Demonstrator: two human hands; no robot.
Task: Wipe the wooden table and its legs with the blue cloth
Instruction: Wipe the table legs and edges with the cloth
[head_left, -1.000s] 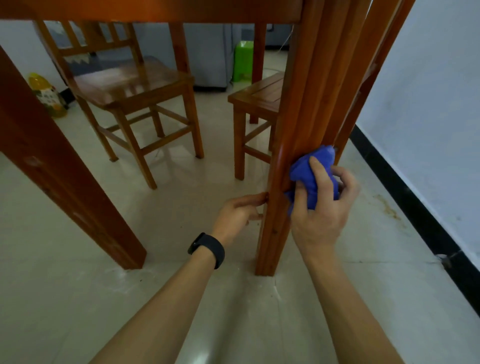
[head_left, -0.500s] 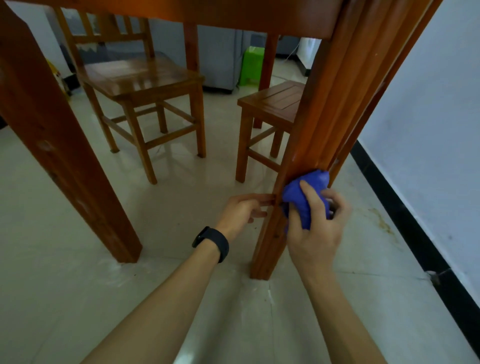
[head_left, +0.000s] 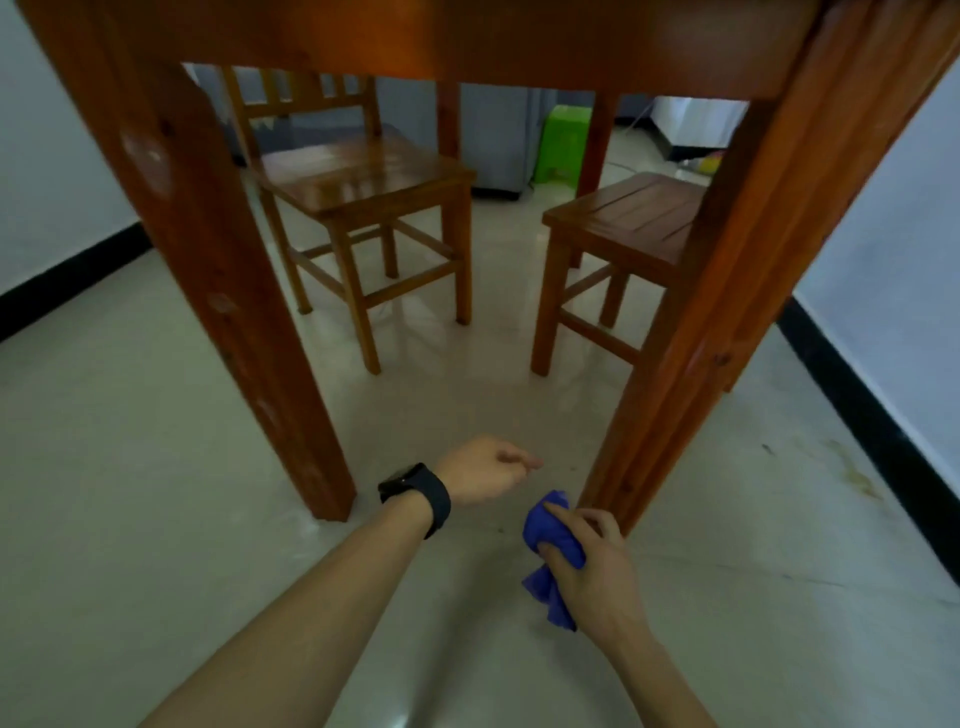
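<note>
Blue cloth (head_left: 551, 532): where does it lie? (Reader)

Bunched in the right hand (head_left: 592, 569), low at the foot of the near right table leg (head_left: 727, 291). Fingers and thumb curl round it, and one tail hangs below the palm. Whether the cloth touches the wood or sits just beside it cannot be told. (Legend)

And the left hand (head_left: 485, 470)? (Reader)

Released, holding nothing. Its fingers are loosely curled and it hovers over the tiled floor (head_left: 156, 467) between the near left table leg (head_left: 208, 260) and the right one, touching neither. A black watch (head_left: 415, 496) circles the wrist. (Legend)

What stands beyond the legs? (Reader)

Seen under the front rail of the wooden table (head_left: 467, 36): at left, a wooden chair (head_left: 363, 176) with a slatted back; at right, a second wooden seat (head_left: 634, 218), partly hidden behind the near right leg. The far table legs (head_left: 448, 119) rise behind them. Further back, a green plastic stool (head_left: 563, 137) stands beside a grey unit (head_left: 498, 140) too dim to name. (Legend)

Anything beside the right leg? (Reader)

A pale wall (head_left: 909, 234) with black skirting (head_left: 857, 410) runs close along it. A brownish stain (head_left: 852, 475) marks the floor between leg and skirting. (Legend)
</note>
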